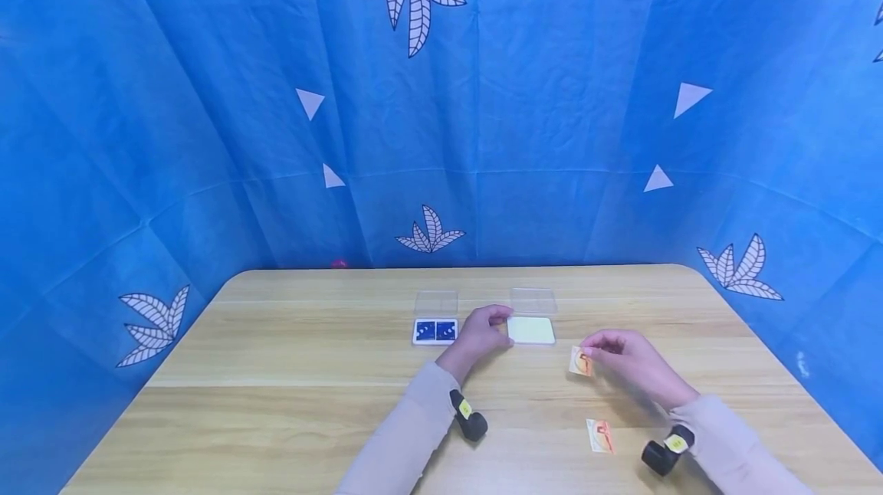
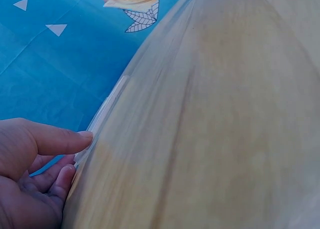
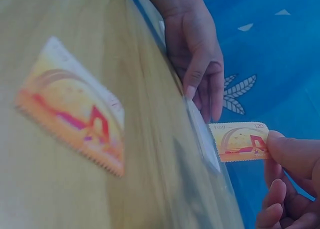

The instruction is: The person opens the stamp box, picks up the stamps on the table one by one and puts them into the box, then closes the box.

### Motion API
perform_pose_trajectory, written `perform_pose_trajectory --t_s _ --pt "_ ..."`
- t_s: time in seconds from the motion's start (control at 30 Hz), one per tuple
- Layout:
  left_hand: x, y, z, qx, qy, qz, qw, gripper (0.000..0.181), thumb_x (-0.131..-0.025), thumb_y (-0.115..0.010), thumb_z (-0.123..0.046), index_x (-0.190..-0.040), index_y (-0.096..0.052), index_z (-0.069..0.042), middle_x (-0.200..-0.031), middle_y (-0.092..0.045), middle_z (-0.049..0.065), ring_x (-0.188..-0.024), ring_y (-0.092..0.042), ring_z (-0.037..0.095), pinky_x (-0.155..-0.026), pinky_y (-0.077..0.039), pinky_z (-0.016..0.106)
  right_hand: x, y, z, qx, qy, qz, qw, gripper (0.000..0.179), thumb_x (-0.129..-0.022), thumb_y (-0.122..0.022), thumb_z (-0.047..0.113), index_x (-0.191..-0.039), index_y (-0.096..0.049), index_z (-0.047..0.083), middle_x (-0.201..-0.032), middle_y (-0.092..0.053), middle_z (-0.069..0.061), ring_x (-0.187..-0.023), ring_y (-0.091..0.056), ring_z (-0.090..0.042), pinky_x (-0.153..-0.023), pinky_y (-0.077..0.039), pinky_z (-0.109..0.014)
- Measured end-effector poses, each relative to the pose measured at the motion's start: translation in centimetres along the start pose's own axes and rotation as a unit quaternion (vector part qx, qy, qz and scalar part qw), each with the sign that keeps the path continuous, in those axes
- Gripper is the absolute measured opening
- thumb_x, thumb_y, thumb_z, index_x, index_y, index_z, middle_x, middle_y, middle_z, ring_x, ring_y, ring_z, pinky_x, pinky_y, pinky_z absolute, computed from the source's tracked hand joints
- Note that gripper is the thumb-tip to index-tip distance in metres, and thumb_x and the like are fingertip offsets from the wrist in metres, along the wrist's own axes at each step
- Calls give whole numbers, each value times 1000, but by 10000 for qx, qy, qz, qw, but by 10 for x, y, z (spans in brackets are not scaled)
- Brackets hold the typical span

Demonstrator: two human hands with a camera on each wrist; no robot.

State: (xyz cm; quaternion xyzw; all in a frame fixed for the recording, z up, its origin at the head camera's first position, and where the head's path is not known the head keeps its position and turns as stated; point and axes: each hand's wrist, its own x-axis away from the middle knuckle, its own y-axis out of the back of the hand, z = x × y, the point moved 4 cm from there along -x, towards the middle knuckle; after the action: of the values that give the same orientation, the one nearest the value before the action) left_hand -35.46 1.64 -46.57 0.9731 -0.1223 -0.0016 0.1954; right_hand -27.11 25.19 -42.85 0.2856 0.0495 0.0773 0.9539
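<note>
My right hand (image 1: 631, 361) pinches an orange and white postage stamp (image 3: 241, 144) between thumb and fingers, just above the table. Its perforated edge and printed 1.20 show in the right wrist view. A matching stamp (image 1: 600, 436) lies flat on the table, nearer to me. With its thumb and fingertips, my left hand (image 1: 483, 331) holds the left edge of a small clear plastic case (image 1: 531, 330), whose inside is pale yellow. The case's transparent lid (image 1: 533, 300) lies opened back behind it.
Left of my left hand stands a second small case (image 1: 415, 340) with two dark blue stamps (image 1: 436, 330) in it, its clear lid (image 1: 437, 302) folded back. The wooden table (image 1: 276, 372) ends at a blue patterned curtain (image 1: 552, 96) behind and at both sides.
</note>
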Motion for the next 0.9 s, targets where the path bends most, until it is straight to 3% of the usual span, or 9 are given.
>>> perform_pose_trajectory --t_s 0.47,0.9 --pt "0 0 -1 106 -43 29 9999 53 -66 -76 4 -116 -64 -12 -114 -64 3 -111 -56 23 -97 -47 35 -24 -7 15 0 8 -26 10000 24 -89 -64 22 -104 -67 3 -100 -69 -7 -94 -58 -17 -81 -47 -27" --pt "-1 -1 1 40 26 -9 10000 52 -67 -76 4 -115 -65 -13 -113 -64 2 -110 -56 23 -96 -48 36 -47 -21 26 -657 199 118 9976 27 -89 -64 17 -104 -65 -4 -96 -68 -11 -86 -58 -13 -77 -49 -26"
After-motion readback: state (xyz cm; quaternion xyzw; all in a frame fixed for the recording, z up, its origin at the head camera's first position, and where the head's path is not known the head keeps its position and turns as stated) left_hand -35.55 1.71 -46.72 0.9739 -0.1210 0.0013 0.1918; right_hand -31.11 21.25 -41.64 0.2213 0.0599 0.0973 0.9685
